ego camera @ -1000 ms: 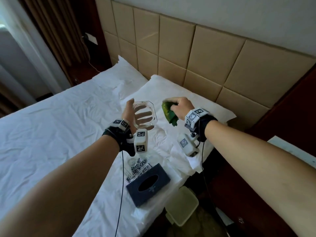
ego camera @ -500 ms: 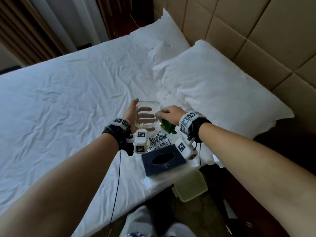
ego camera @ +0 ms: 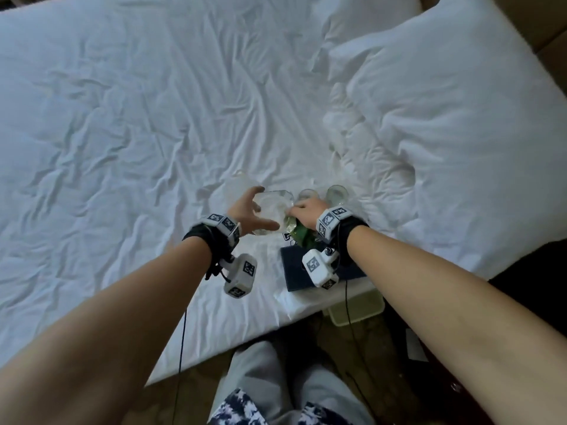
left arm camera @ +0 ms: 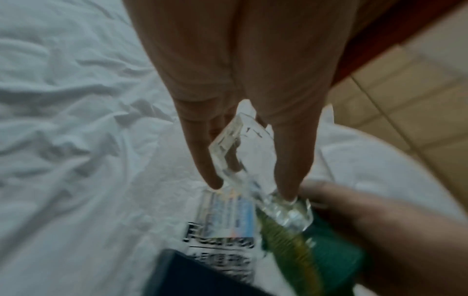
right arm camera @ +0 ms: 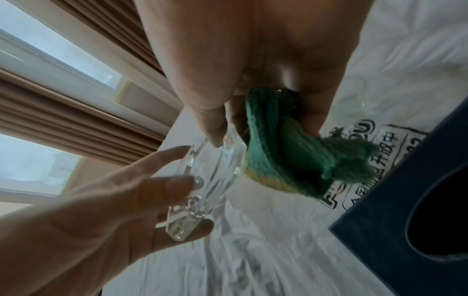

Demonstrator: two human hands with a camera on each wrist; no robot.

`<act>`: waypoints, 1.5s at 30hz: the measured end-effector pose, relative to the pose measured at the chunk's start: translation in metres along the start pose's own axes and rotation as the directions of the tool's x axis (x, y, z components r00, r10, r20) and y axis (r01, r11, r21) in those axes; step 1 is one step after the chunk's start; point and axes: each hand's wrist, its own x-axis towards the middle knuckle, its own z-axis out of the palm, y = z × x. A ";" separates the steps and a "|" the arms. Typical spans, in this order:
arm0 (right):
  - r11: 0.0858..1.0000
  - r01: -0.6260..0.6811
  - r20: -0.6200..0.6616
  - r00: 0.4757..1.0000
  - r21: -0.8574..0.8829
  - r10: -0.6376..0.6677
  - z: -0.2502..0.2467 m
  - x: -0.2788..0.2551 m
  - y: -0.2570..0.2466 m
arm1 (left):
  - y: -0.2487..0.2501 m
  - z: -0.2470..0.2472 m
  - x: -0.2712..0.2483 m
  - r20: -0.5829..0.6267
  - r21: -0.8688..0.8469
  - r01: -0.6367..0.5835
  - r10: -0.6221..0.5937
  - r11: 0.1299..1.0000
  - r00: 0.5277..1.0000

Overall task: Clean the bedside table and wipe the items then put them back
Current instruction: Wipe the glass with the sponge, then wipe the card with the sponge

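Observation:
A clear faceted glass ashtray (ego camera: 273, 207) (left arm camera: 243, 160) (right arm camera: 202, 180) is held on edge just above the bed, gripped between the thumb and straight fingers of my left hand (ego camera: 251, 210). My right hand (ego camera: 306, 208) clutches a bunched green cloth (ego camera: 302, 236) (left arm camera: 329, 250) (right arm camera: 291, 156). It meets the ashtray's right rim, with its thumb on the glass. The cloth hangs below that hand, right beside the ashtray.
On the white bedsheet (ego camera: 122, 133) lie a dark blue tissue box (ego camera: 296, 268) (right arm camera: 405, 200), a printed plastic bag (left arm camera: 222, 230) (right arm camera: 380, 144) and two drinking glasses (ego camera: 336, 193). A pillow (ego camera: 460, 118) fills the right. A pale bin (ego camera: 359, 308) stands on the floor.
Both hands have come down toward the bed with the ashtray. My right hand with the cloth has closed in on the ashtray's rim. The head view has tilted downward.

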 end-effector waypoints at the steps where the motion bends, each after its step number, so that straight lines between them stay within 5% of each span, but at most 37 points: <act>1: 0.999 -0.032 0.020 0.999 -0.011 0.032 0.007 0.009 0.000 | -0.011 0.001 0.009 0.012 0.143 -0.012 0.010 0.990 1.000; 10: 0.991 -0.125 0.137 0.982 -0.043 0.129 0.059 0.079 0.006 | -0.075 0.017 0.082 0.074 0.591 -0.091 0.059 0.802 0.996; 30: 0.934 -0.326 0.038 0.942 -0.147 0.335 0.122 0.132 0.028 | -0.142 0.054 0.161 -0.004 0.795 -0.058 0.099 0.604 0.995; 38: 0.985 -0.140 0.078 0.986 -0.096 0.148 0.106 0.092 0.023 | -0.126 0.044 0.142 -0.015 0.702 -0.090 0.141 0.706 0.990; 45: 0.973 -0.193 0.070 0.977 -0.129 0.203 0.083 0.052 0.027 | -0.074 0.032 0.122 -0.002 0.514 -0.252 0.294 0.820 0.956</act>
